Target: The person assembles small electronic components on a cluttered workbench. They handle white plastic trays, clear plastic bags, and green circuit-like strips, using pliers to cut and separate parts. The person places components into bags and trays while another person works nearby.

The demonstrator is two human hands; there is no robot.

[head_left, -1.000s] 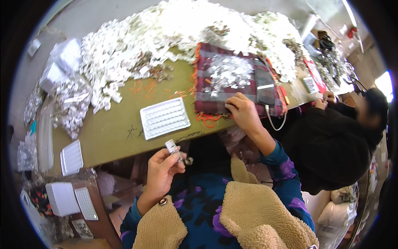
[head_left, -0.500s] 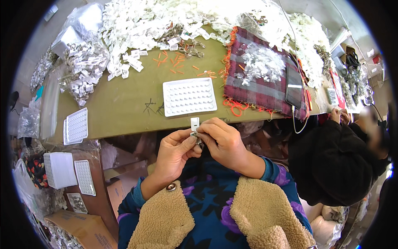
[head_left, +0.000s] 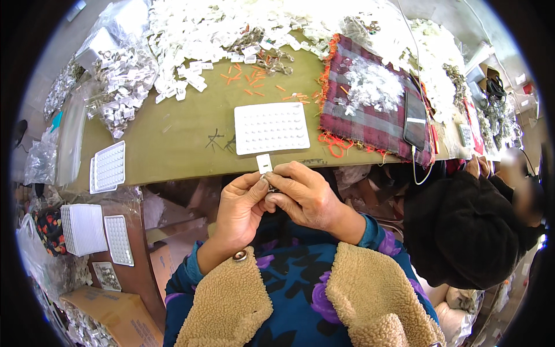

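Note:
Between my fingertips, just off the table's front edge, is a small white plastic piece with a dark slot, its upper part sticking out. My left hand pinches it from the left, thumb uppermost. My right hand is closed against it from the right, fingers bent. A bit of dark metal shows between the fingers, mostly hidden. Right beyond my hands lies a white tray with rows of small round bumps.
White plastic pieces heap across the back of the table. Orange sticks lie nearer. A plaid cloth carries clear bits and a phone. Stacked trays stand at left. Another person sits at right.
The white piece has tilted and moved slightly left and nearer the tray's front edge. My right fingers have curled in closer around it. The whole view has shifted a little.

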